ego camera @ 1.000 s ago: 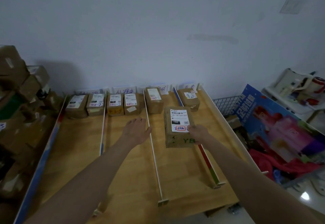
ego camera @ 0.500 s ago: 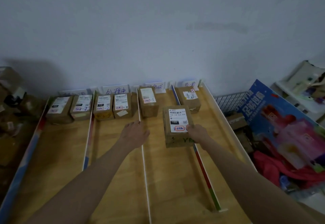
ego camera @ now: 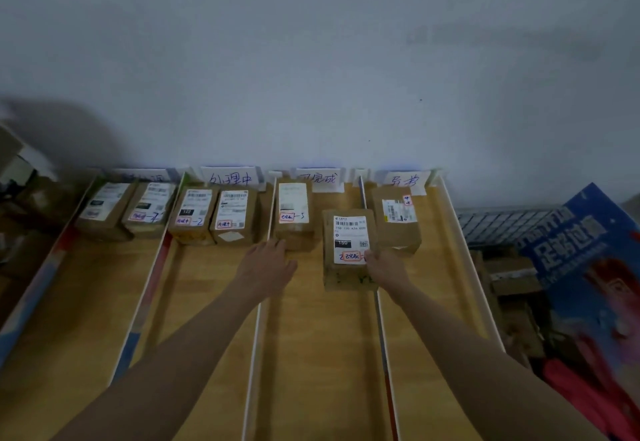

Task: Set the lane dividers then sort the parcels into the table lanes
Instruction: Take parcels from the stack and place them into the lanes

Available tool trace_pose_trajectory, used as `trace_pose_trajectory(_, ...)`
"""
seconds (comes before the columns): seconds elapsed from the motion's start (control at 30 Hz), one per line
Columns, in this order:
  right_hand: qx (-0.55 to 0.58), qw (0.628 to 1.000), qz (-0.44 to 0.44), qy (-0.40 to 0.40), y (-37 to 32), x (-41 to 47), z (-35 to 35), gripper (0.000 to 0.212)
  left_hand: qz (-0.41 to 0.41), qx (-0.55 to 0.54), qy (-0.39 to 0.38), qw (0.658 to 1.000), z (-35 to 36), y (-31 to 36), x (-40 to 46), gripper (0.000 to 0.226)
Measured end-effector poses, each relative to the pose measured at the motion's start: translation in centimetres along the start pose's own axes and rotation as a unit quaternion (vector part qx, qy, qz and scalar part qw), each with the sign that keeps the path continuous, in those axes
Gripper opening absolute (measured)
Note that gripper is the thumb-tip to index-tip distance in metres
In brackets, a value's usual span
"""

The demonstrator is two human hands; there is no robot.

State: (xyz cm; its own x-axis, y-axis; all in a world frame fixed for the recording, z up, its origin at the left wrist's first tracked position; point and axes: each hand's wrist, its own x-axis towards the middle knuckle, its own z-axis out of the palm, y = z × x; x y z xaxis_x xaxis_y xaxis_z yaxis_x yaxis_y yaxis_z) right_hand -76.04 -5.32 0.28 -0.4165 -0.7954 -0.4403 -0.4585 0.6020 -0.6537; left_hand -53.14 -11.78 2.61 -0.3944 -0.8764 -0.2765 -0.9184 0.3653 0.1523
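A wooden table is split into lanes by white divider strips. My right hand grips the near right corner of a brown parcel with a white label, in the third lane. My left hand hovers with fingers spread over the divider, just short of another parcel at that lane's far end. Two parcels sit in the second lane, two in the first, and one in the fourth. Handwritten lane signs stand against the wall.
A wire basket and a blue printed board with cardboard and red items lie right of the table. Dark boxes are piled at the left edge. A white wall rises behind the lanes.
Both hands have reached further toward the wall. The held parcel has moved up the third lane, closer to the parcels at the far end. The view has tilted upward and left.
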Motion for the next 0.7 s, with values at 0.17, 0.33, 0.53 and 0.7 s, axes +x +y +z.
trace_pose_trajectory(0.17,0.014,1.000,0.019,-0.012,-0.2,6.1,0.5,0.044,-0.007,-0.029,0.030,0.999,0.6,0.6,5.0,0.046)
trace_pose_trajectory(0.33,-0.017,0.999,0.026,-0.007,-0.7,10.6,1.5,0.046,-0.012,-0.001,0.026,1.000,1.5,0.4,9.1,0.060)
trace_pose_trajectory(0.53,-0.020,0.999,0.035,-0.004,-1.9,13.3,3.2,0.050,-0.024,0.014,0.016,0.999,2.7,-0.1,10.8,0.070)
trace_pose_trajectory(0.7,-0.042,0.998,0.040,0.010,-1.9,14.0,4.4,0.048,-0.024,0.018,0.053,0.998,3.2,-0.6,11.0,0.064)
